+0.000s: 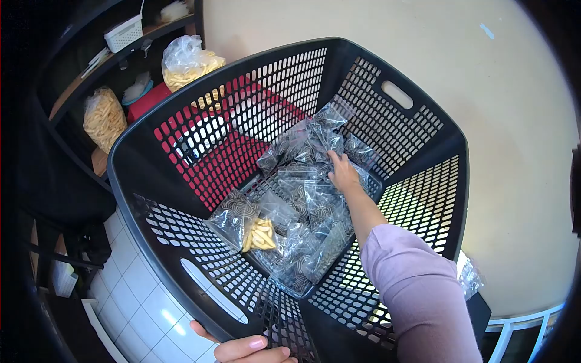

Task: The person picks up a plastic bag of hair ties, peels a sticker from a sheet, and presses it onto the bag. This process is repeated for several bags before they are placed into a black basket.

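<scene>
A large black plastic laundry basket with slotted walls fills the middle of the view. My left hand is closed around its near rim at the bottom. Inside the basket, my right hand reaches in from the right and touches the pile of clear zip bags. Its thumb and a finger show apart; the other fingers are hidden. Several bags hold something dark with a pale swirl pattern. One small bag of yellow stick snacks lies at the near left of the pile.
Big clear bags of yellow snacks, one upright and one lower left, stand beyond the basket near a dark shelf. A white basket sits on the shelf. White floor tiles show at left, a pale wall at right.
</scene>
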Available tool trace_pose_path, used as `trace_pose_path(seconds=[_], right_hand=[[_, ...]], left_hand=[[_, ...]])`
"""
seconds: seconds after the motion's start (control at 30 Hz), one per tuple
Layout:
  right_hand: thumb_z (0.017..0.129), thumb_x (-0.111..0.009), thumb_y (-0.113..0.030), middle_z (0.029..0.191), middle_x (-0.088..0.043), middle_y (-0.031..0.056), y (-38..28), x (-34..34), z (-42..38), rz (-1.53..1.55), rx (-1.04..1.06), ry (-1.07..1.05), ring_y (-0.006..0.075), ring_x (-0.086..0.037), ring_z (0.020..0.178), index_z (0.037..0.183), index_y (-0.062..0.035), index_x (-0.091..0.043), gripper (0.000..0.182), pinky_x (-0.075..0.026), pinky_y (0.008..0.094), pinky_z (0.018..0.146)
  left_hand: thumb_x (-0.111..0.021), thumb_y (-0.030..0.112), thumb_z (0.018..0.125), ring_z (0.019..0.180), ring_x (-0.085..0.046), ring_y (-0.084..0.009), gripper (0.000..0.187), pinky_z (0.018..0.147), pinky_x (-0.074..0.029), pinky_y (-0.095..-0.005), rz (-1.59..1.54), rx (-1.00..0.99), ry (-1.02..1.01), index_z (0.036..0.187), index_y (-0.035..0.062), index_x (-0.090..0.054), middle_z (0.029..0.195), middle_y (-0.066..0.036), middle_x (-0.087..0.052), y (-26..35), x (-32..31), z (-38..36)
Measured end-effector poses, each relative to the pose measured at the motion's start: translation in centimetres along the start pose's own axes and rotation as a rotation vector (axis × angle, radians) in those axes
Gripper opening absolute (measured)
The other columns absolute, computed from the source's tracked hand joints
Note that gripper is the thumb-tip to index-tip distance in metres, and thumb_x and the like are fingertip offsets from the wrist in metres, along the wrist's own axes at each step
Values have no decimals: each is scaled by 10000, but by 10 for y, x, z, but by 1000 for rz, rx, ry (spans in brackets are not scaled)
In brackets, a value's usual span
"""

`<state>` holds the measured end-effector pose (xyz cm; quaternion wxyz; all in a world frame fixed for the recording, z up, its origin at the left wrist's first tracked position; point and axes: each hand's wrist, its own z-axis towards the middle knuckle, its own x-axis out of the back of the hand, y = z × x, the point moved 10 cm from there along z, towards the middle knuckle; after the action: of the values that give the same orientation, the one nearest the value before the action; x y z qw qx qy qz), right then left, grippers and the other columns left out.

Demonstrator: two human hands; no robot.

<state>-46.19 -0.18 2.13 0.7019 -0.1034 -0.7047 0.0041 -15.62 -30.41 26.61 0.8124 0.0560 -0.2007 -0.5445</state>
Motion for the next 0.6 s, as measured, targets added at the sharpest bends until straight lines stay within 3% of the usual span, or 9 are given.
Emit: trace_pose_path(seconds=[0.17, 0.23, 0.3, 0.37, 0.43, 0.5, 0.53, 0.6], right_hand=[[677, -628, -115, 1085, -468, 197, 21, 16, 20, 88, -63, 34, 375, -521, 950, 1200, -188, -371, 587, -446, 401, 823], [661, -608, -87, 1052, -513, 204, 31, 13, 45, 69, 3, -73, 345, -520, 971, 1176, -169, -418, 555, -435, 390, 842], [668, -581, -86, 1035, -542, 210, 30, 29, 66, 33, 75, -94, 306, -566, 911, 1193, -175, -421, 556, -482, 360, 777], [646, -602, -158, 1099, -543, 141, 30, 59, 58, 15, -112, -329, 283, -528, 1013, 1164, -240, -478, 539, -431, 352, 859], [659, -595, -234, 1078, -561, 123, 11, 99, 54, -102, -58, -519, 258, -522, 1032, 1209, -235, -444, 570, -421, 366, 869], [699, -555, -201, 1037, -570, 151, 17, 147, 59, -184, -135, -462, 266, -580, 926, 1172, -166, -469, 481, -465, 385, 809], [717, -537, -174, 1001, -576, 159, 11, 174, 47, -76, -160, -495, 268, -600, 857, 1161, -149, -466, 451, -490, 381, 761], [731, -534, -133, 1013, -550, 149, 6, 229, 31, 82, -159, -436, 241, -618, 767, 1198, -157, -419, 481, -537, 344, 657]], left_hand=[[-355, 655, 730, 820, -471, -193, 489, 997, -83, -556, 29, -36, 33, 678, 187, -486, 670, 25, -480, 2, 0, 3], [-353, 658, 729, 819, -470, -192, 491, 997, -84, -556, 43, -51, 48, 677, 188, -484, 670, 25, -478, 3, 0, 3], [-351, 661, 728, 818, -469, -191, 493, 997, -85, -555, 57, -66, 64, 675, 188, -482, 670, 25, -476, 5, 2, 4], [-342, 671, 724, 817, -466, -190, 503, 999, -89, -552, 64, -56, 24, 670, 188, -473, 669, 21, -466, 3, 3, 3], [-324, 673, 733, 825, -458, -197, 515, 1002, -93, -551, 71, -22, -35, 673, 180, -459, 675, 11, -451, 2, 1, 0], [-324, 661, 750, 841, -458, -204, 504, 999, -81, -562, 65, 23, 10, 693, 179, -461, 679, 0, -451, 0, 2, -1], [-374, 473, 809, 927, -403, -188, 294, 1019, -83, -563, 140, 183, -22, 677, 214, -419, 753, 37, -427, -7, 3, -10], [-328, 504, 814, 924, -406, -189, 341, 1024, -76, -550, 173, 202, -33, 663, 206, -396, 728, 34, -412, -3, 1, -7]])
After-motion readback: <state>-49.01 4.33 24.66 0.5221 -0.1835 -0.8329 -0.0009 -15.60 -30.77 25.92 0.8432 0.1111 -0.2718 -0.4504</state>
